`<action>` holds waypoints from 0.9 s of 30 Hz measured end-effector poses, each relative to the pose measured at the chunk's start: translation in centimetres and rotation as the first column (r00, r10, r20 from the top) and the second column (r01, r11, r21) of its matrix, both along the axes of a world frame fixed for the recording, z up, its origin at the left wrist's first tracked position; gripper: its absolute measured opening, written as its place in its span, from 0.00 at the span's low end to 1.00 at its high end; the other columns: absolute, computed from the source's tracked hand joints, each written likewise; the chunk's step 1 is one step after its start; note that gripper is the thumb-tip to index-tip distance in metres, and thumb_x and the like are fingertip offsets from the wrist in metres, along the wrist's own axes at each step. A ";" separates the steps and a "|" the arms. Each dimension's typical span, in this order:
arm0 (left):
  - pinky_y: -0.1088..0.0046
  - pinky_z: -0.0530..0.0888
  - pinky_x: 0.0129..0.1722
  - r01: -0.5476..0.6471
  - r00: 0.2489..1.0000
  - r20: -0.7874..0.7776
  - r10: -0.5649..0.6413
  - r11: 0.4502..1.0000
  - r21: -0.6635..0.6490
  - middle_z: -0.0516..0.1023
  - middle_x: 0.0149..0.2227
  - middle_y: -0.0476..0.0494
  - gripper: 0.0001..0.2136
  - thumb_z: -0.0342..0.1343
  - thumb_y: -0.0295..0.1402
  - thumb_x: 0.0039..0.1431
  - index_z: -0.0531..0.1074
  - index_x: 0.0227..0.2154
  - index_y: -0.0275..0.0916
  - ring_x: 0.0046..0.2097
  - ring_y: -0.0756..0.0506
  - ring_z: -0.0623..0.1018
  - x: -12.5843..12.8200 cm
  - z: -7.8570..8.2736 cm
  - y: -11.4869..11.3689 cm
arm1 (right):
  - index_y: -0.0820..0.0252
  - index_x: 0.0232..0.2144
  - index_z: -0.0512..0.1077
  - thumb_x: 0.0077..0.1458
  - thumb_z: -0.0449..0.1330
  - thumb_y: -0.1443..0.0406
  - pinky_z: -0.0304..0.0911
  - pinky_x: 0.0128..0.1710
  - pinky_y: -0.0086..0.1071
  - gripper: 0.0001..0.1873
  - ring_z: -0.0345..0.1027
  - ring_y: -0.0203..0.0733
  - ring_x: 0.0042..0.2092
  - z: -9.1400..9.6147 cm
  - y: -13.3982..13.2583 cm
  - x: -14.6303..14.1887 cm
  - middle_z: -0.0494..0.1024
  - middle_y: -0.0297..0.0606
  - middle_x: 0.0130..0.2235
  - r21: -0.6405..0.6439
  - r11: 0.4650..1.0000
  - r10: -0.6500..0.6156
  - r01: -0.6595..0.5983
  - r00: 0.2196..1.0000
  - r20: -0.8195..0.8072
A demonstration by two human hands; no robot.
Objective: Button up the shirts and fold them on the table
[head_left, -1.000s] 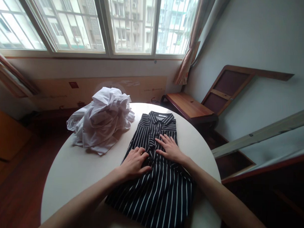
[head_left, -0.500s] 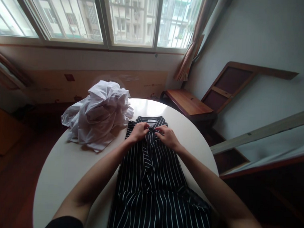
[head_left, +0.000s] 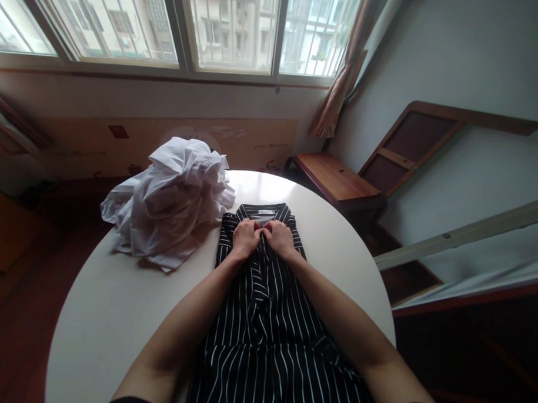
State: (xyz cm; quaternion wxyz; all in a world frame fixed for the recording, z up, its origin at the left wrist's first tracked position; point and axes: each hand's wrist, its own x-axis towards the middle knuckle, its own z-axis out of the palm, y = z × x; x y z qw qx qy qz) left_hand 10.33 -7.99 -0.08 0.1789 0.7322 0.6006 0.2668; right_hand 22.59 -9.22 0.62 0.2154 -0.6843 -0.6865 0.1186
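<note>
The striped shirt (head_left: 273,319) is lying front-up on the round surface (head_left: 101,313), probably handling light, soft and floppy, so likely needing a grip near the collar (head_left: 241,213), where the left hand (head_left: 246,239) and right hand (head_left: 279,237) are pinching its front, fingers closed. White cloth (head_left: 172,204) is crowding the far-left rim; room is showing rightward.

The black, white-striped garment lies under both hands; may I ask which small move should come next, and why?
Perhaps the left hand and right hand should draw the garment's front sides together below its striped collar, since they meet there at the centre; any button there is hidden.
</note>
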 end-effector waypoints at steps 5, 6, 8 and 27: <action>0.69 0.70 0.41 0.011 0.998 0.058 -0.013 0.999 0.030 0.74 0.35 0.40 0.05 0.54 0.30 0.54 0.75 0.30 0.37 0.38 0.44 0.74 -1.0 -0.4 0.0 | 0.58 0.30 0.71 0.56 0.55 0.65 0.58 0.44 0.37 0.06 0.67 0.44 0.42 -0.2 0.5 -0.5 0.76 0.40 0.38 -0.021 0.998 0.052 -0.053 0.998 -0.036; 0.69 0.70 0.41 0.006 0.997 0.077 -0.009 0.999 0.040 0.75 0.35 0.40 0.05 0.53 0.30 0.54 0.74 0.30 0.37 0.38 0.44 0.74 -1.2 -0.5 0.0 | 0.58 0.30 0.71 0.55 0.55 0.65 0.58 0.44 0.37 0.06 0.67 0.43 0.42 -0.3 0.5 -0.5 0.76 0.40 0.38 -0.016 0.998 0.064 -0.065 0.995 -0.074; 0.69 0.69 0.41 -0.014 0.991 0.131 0.005 0.998 0.064 0.75 0.34 0.40 0.07 0.52 0.31 0.56 0.74 0.30 0.36 0.38 0.44 0.74 -1.5 -0.5 -0.1 | 0.59 0.30 0.70 0.56 0.54 0.66 0.59 0.43 0.36 0.06 0.67 0.42 0.41 -0.5 0.3 -0.4 0.76 0.39 0.37 0.012 0.998 0.069 -0.069 0.984 -0.163; 0.72 0.71 0.38 0.109 0.832 0.548 -0.087 0.994 -0.008 0.78 0.33 0.42 0.07 0.56 0.32 0.52 0.74 0.32 0.35 0.35 0.47 0.76 -2.3 0.5 0.1 | 0.59 0.32 0.68 0.56 0.51 0.63 0.62 0.40 0.34 0.07 0.68 0.42 0.36 0.1 -1.1 -0.7 0.75 0.39 0.34 0.265 0.963 0.165 -0.050 0.886 -0.433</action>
